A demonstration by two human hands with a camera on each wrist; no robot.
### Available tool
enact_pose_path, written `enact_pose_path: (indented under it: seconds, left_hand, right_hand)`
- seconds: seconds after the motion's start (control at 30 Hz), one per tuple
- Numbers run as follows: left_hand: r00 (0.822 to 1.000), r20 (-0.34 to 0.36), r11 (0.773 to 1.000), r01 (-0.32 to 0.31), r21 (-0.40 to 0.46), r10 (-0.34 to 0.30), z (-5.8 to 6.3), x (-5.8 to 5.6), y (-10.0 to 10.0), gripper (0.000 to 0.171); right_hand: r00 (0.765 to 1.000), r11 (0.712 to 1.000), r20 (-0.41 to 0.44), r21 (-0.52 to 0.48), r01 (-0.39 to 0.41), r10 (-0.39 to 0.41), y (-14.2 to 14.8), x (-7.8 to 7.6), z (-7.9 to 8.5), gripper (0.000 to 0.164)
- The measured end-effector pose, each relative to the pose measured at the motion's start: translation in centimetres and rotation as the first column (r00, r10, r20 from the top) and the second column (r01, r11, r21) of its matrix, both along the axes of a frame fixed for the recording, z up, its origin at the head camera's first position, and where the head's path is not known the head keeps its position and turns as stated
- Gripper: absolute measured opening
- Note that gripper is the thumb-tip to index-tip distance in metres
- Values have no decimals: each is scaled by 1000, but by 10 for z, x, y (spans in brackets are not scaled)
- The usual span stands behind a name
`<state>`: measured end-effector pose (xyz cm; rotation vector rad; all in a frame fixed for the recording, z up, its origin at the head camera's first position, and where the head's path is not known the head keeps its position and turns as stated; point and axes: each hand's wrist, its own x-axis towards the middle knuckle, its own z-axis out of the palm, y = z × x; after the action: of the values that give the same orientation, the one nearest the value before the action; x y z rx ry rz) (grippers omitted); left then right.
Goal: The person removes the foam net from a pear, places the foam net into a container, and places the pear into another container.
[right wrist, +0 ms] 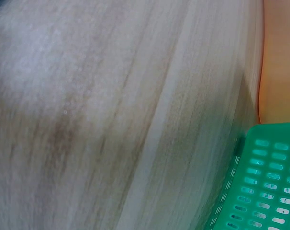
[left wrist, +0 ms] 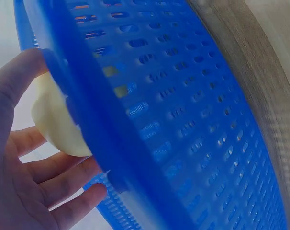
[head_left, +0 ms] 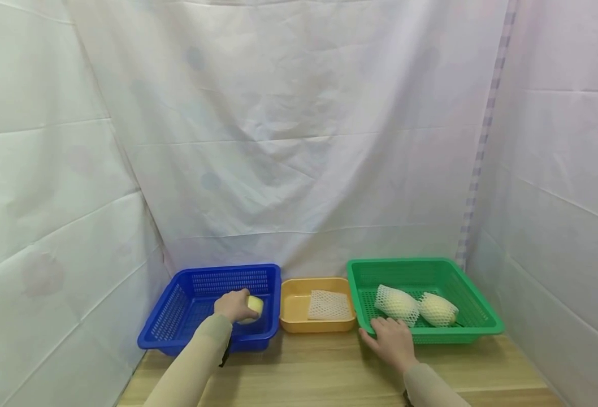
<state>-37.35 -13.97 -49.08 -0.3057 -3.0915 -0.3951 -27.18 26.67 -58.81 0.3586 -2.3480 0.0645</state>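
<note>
In the head view my left hand [head_left: 234, 306] reaches into the blue basket [head_left: 209, 343] and holds a pale yellow, pear-like fruit [head_left: 254, 308]. In the left wrist view the thumb is at one side of the fruit [left wrist: 59, 117] and the fingers are spread beneath it; the basket's rim hides part of both. My right hand [head_left: 393, 342] rests at the front left rim of the green basket [head_left: 462, 333], fingertips on the edge. Two similar fruits in white foam nets, a left one [head_left: 397, 305] and a right one [head_left: 437, 309], lie in that basket.
Between the two baskets stands a yellow tray [head_left: 294, 326] holding an empty white foam net [head_left: 329, 305]. All three containers are on a wooden table [head_left: 309, 367]. White curtains [head_left: 299, 141] hang behind and at both sides.
</note>
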Motion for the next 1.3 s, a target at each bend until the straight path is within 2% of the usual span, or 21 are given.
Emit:
enact_pose_path:
  seconds: [0.43,0.73,1.3]
  left_hand:
    - [999,24,999,33,34,-34,-13,-5,5,56]
    - [998,26,998,48,38,-49,-24,-11,4,53]
    - [994,96,998,51,34,-54,-18,-7,5,45]
  right_hand:
    - [1000,1000,3,3,3,-3,0,-1,0,33]
    - [999,1000,44,-15,12,-11,-1,1,1,33]
    - [1000,1000,16,-12,-15,15,2,-2,1,32]
